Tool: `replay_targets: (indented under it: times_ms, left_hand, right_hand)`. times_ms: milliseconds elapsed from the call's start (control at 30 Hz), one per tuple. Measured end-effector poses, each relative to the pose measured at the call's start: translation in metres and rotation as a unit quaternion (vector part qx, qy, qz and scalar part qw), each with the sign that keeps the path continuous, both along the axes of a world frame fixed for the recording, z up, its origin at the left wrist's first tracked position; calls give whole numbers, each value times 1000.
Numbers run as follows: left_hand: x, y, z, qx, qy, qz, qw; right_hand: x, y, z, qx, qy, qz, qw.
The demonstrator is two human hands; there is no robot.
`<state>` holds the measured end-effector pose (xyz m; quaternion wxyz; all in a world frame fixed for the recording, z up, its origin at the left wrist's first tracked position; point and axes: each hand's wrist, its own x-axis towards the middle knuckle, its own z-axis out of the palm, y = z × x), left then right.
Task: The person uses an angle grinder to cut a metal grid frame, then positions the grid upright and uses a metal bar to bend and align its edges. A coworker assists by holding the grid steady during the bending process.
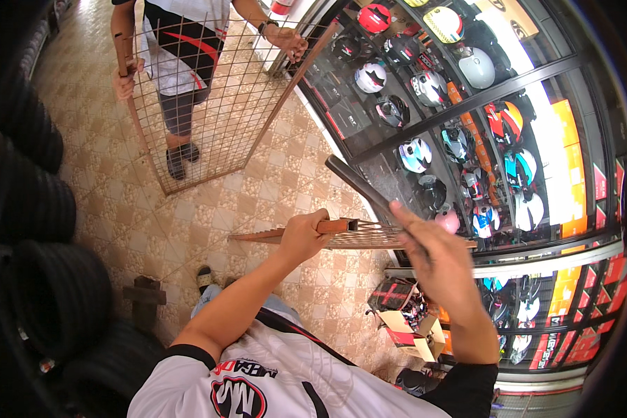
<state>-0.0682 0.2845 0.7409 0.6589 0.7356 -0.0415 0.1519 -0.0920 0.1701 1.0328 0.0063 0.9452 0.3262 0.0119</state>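
Observation:
My left hand [305, 237] is closed round the square, hollow end of a rusty metal tube [339, 226]. This tube edges a wire mesh panel [369, 241], seen nearly edge-on and reaching right behind my right hand. My right hand [442, 261], slightly blurred, grips a long dark bar [362, 187] that slants up and left. Whether the bar joins the panel I cannot tell. Across from me, another person holds a larger rusty mesh panel [209, 104], one hand [125, 80] on its left side tube and the other hand [287, 42] at its right side.
Shelves of helmets [416, 155] stand behind glass on the right. Stacked black tyres [49, 299] line the left. An open cardboard box [414, 334] lies on the tiled floor [279, 184] beside my right arm. A dark post-like object [145, 301] stands near the tyres.

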Motion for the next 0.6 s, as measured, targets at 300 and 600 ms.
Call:
replay_targets:
  times_ms: [300, 600]
  left_hand:
    - [7, -17, -26, 34, -41, 36, 998]
    - [13, -19, -33, -48, 2, -10, 999]
  right_hand:
    - [-1, 65, 62, -285, -3, 169, 944]
    - [-3, 91, 61, -324, 31, 194, 925]
